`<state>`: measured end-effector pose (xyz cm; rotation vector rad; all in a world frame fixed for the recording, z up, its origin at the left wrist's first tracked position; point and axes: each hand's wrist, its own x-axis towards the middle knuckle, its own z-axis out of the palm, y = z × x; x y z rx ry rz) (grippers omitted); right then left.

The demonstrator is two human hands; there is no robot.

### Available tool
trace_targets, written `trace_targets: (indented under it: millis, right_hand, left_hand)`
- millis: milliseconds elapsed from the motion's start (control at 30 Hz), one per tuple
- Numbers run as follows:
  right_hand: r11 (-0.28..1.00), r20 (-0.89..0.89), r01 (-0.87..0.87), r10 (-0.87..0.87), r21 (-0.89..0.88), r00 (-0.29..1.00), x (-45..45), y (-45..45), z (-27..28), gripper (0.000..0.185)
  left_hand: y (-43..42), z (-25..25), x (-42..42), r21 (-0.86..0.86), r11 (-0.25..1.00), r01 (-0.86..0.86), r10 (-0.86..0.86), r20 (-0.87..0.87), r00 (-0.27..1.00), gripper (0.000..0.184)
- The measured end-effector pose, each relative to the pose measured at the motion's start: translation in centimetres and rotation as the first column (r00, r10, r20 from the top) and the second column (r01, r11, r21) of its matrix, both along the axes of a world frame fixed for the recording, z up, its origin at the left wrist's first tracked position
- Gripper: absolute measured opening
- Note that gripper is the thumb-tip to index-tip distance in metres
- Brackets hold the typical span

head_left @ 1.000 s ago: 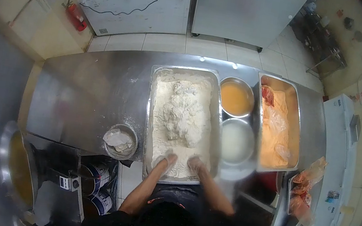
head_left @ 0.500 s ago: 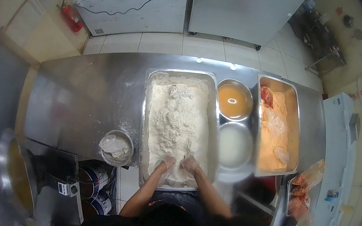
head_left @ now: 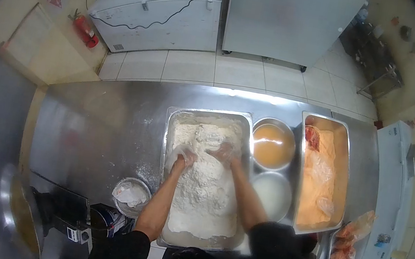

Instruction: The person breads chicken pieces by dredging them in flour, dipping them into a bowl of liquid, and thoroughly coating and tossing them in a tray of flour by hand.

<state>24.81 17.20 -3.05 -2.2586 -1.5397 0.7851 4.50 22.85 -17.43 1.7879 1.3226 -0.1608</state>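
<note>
A deep metal tray (head_left: 169, 124) holds a bed of white flour (head_left: 204, 188), heaped and lumpy along its middle. Both hands wear clear, flour-dusted gloves. My left hand (head_left: 183, 156) is at the tray's left side, on the flour, with its fingers partly curled; what they may hold is hidden. Across from it, my right hand (head_left: 223, 153) touches the upper part of the heap with its fingers spread. Right of the tray stand a round bowl of orange liquid (head_left: 272, 149) and a bowl of whitish liquid (head_left: 271, 192).
A second tray (head_left: 342, 176) with orange powder and plastic bags stands at the right. A small bowl with a floury white item (head_left: 131, 194) sits left of the flour tray. Bagged reddish pieces (head_left: 348, 247) lie lower right. A chest freezer (head_left: 155, 9) stands beyond the steel table (head_left: 95, 129).
Both my hands have moved from the near end of the tray to its far half. The view has shifted, so the table appears lower.
</note>
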Motion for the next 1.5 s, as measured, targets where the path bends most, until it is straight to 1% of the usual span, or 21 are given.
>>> trace_targets:
  millis: [33, 67, 133, 233, 267, 400, 467, 567, 633, 700, 833, 867, 900, 1033, 1133, 1233, 1267, 1300, 1367, 1400, 1500]
  right_hand:
    - [0.972, -0.025, -0.104, 0.101, -0.209, 0.995, 0.2, 0.1, -0.7, 0.072]
    - [0.971, -0.027, -0.107, 0.103, -0.213, 0.994, 1.2, -0.4, -0.8, 0.072]
    - [0.828, -0.125, -0.530, 0.515, -0.183, 0.848, 3.5, -1.2, 0.0, 0.071]
    - [0.626, -0.094, -0.528, 0.590, -0.574, 0.802, 4.4, 2.4, 7.1, 0.070]
    - [0.849, 0.025, -0.412, 0.444, -0.330, 0.896, 5.1, 2.3, 4.5, 0.071]
    - [0.834, 0.177, -0.499, 0.541, -0.235, 0.822, -1.0, 6.1, -7.1, 0.071]
    - [0.822, 0.243, -0.534, 0.569, -0.198, 0.785, -2.1, 7.1, -5.8, 0.071]
    - [0.669, -0.047, -0.675, 0.699, -0.310, 0.714, -0.3, 5.4, -2.3, 0.076]
    - [0.545, -0.420, -0.566, 0.380, -0.618, 0.824, 2.9, 3.6, -2.3, 0.085]
    - [0.849, 0.030, -0.292, 0.339, -0.440, 0.940, 1.3, -1.6, 3.2, 0.089]
    - [0.931, -0.002, -0.010, 0.010, -0.364, 1.000, -1.3, -7.7, -1.4, 0.085]
    - [0.983, -0.446, 0.035, -0.114, -0.182, 0.888, -1.8, -8.9, -3.4, 0.078]
    - [0.987, -0.806, 0.158, -0.118, -0.031, 0.580, -2.0, -9.4, -4.3, 0.072]
    - [0.941, -0.835, 0.216, -0.333, -0.262, 0.439, -1.7, -7.5, -3.0, 0.065]
    - [0.998, -0.934, -0.011, -0.049, -0.057, 0.353, 1.2, -7.4, 1.4, 0.050]
    - [0.893, -0.640, -0.098, -0.234, -0.439, 0.731, 0.2, -9.5, 5.4, 0.068]
    - [0.867, -0.276, -0.201, 0.077, -0.457, 0.958, -1.1, -10.8, 3.9, 0.079]
    - [0.814, 0.146, -0.276, 0.399, -0.512, 0.905, -2.3, -12.1, 2.5, 0.089]
    - [0.871, 0.206, -0.167, 0.289, -0.462, 0.935, -3.8, -14.4, 1.2, 0.101]
    - [0.854, 0.001, -0.077, 0.091, -0.515, 0.996, -4.2, -15.2, 2.1, 0.101]
    - [0.866, -0.225, 0.113, -0.250, -0.487, 0.942, -5.5, -16.8, -1.5, 0.097]
  left_hand:
    - [-1.1, 0.7, -0.5, -0.029, 0.999, 0.045, -0.044, 0.023, 0.999, 0.041]
    - [-2.0, 1.8, -1.0, -0.052, 0.994, 0.097, -0.096, 0.035, 0.995, 0.042]
    - [-3.5, 5.9, -1.5, -0.084, 0.967, 0.240, -0.241, 0.004, 0.971, 0.044]
    - [-2.8, 13.6, -1.3, -0.131, 0.889, 0.438, -0.448, -0.062, 0.892, 0.048]
    - [-1.8, 13.7, -1.2, -0.084, 0.884, 0.459, -0.466, -0.090, 0.880, 0.048]
    - [4.9, 10.3, 0.4, 0.122, 0.959, 0.256, -0.240, -0.133, 0.962, 0.048]
    - [5.5, 8.7, 0.3, 0.194, 0.958, 0.212, -0.201, -0.076, 0.977, 0.049]
    - [3.5, 9.4, 0.3, 0.183, 0.936, 0.300, -0.282, -0.121, 0.952, 0.049]
    - [2.1, 11.4, 0.5, 0.042, 0.899, 0.436, -0.410, -0.273, 0.870, 0.046]
    - [-1.3, 0.8, -1.2, 0.076, 0.964, 0.256, -0.221, -0.310, 0.925, 0.048]
    - [-10.9, 0.6, -4.6, -0.065, 0.996, -0.066, 0.074, 0.144, 0.987, 0.039]
    - [-11.3, 0.4, -4.8, -0.130, 0.989, -0.073, 0.095, 0.176, 0.980, 0.039]
    - [-11.4, 0.3, -4.8, -0.194, 0.976, -0.097, 0.141, 0.226, 0.964, 0.038]
    - [-8.5, 3.3, -4.4, -0.458, 0.876, -0.154, 0.373, 0.437, 0.819, 0.037]
    - [-6.9, 6.0, -5.1, -0.563, 0.815, -0.139, 0.471, 0.502, 0.725, 0.036]
    - [-9.3, 4.1, -6.4, -0.545, 0.825, -0.151, 0.457, 0.485, 0.745, 0.035]
    - [-11.1, 3.6, -7.0, -0.406, 0.906, -0.119, 0.288, 0.386, 0.876, 0.035]
    - [-13.0, 3.1, -7.2, -0.257, 0.965, -0.044, 0.107, 0.238, 0.965, 0.035]
    - [-16.7, 2.9, -6.9, -0.062, 0.992, 0.109, -0.110, -0.002, 0.994, 0.035]
    - [-18.1, 2.7, -6.5, -0.035, 0.992, 0.119, -0.120, -0.037, 0.992, 0.035]
    - [-19.8, 1.2, -4.9, -0.083, 0.992, -0.097, 0.103, 0.076, 0.992, 0.035]
